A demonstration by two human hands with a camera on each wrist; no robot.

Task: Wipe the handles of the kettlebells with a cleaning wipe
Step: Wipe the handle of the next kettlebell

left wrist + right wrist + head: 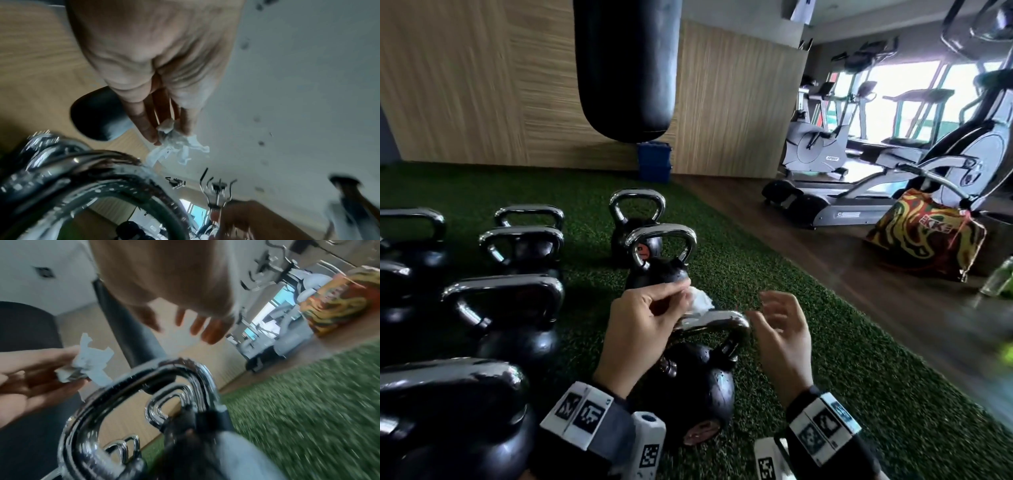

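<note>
My left hand [640, 329] pinches the cleaning wipe [700, 301] between thumb and fingertips; the grip is pressed together on a crumpled white wad. In the left wrist view the wipe [176, 144] hangs ragged below the fingertips [149, 131], its lowest edge at or just above the chrome handle [115, 162]; I cannot tell whether they touch.

My right hand [784, 329] holds nothing. Its grip is spread, fingers loosely curved, palm turned toward the left hand, just beside the right end of the handle [717, 320] and not touching it. The right wrist view confirms the parted fingers [211, 331] over the handle's arch [156, 379].

The kettlebell [698, 387] under my hands is black with a chrome handle and stands on green turf [842, 359]. Water droplets show on its body. 2 more kettlebells stand beyond it in a line: the near one [661, 257] just past my left fingers, the far one [637, 219] behind that. Further kettlebells [510, 308] stand in rows to the left, all upright.

A black punching bag [626, 68] hangs ahead before a wood-panelled wall [465, 85]. To the right, on the wooden floor, stand grey exercise machines [893, 178] and a patterned bag [924, 233].
</note>
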